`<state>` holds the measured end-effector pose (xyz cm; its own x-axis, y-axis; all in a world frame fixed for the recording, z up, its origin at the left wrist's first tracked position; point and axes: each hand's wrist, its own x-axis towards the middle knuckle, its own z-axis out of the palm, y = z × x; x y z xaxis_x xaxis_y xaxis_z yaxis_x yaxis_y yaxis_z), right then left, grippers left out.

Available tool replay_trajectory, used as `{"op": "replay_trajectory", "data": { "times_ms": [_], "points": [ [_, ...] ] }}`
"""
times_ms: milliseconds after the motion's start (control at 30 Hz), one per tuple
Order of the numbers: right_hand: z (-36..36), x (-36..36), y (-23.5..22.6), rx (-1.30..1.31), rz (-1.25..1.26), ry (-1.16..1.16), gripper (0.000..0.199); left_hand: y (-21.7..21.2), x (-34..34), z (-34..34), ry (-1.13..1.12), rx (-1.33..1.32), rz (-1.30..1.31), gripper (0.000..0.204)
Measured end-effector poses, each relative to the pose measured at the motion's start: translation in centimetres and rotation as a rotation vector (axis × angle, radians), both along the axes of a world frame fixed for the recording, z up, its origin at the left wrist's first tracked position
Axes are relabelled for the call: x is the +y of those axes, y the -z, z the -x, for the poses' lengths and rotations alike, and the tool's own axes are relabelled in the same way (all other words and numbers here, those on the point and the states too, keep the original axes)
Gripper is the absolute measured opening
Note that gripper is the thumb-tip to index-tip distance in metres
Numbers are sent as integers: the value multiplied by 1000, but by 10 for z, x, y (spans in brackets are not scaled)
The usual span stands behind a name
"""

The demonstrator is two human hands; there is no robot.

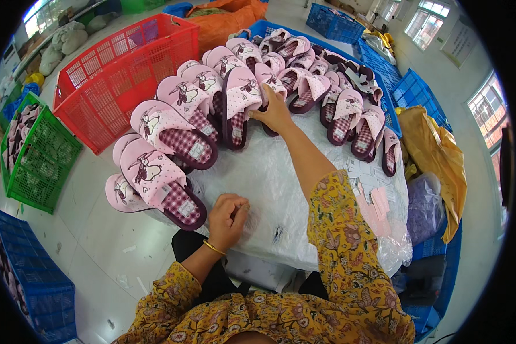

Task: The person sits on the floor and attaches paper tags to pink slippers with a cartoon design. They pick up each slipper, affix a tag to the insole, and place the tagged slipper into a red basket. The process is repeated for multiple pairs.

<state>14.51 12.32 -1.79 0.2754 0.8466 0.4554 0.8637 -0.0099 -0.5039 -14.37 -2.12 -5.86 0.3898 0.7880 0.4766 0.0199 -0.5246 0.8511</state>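
Pink slippers with dark soles, checked insoles and a printed cartoon dog stand in overlapping rows on a plastic-covered table [269,189]. My right hand [277,113] reaches far in and grips a pink slipper [268,75] between thumb and fingers. Its thumb also lies close to the neighbouring slipper [242,94]. My left hand [228,221] rests curled at the table's near edge, with nothing visible in it. Beside it lies the nearest slipper [155,175], toe pointing away to the left. White labels are on several insoles.
A red crate [126,80] stands behind the slippers at the left. Green [40,155] and blue [34,286] crates holding goods are on the floor. Paper labels [361,175] and pink pieces [374,212] lie on the table's right. Yellow sheeting [436,155] hangs beyond.
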Motion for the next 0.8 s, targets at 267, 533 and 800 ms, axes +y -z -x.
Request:
{"op": "replay_trajectory", "data": {
  "times_ms": [267,533,800],
  "points": [
    [16,-8,-5,-30,-272,159,36,8,0,-1,-13,-35,-4,11],
    [70,-176,-45,-83,-321,266,14,2,0,-3,-49,-67,-82,13],
    [128,-283,-4,-94,84,360,33,14,4,-7,-58,-15,-107,13]
  ]
}}
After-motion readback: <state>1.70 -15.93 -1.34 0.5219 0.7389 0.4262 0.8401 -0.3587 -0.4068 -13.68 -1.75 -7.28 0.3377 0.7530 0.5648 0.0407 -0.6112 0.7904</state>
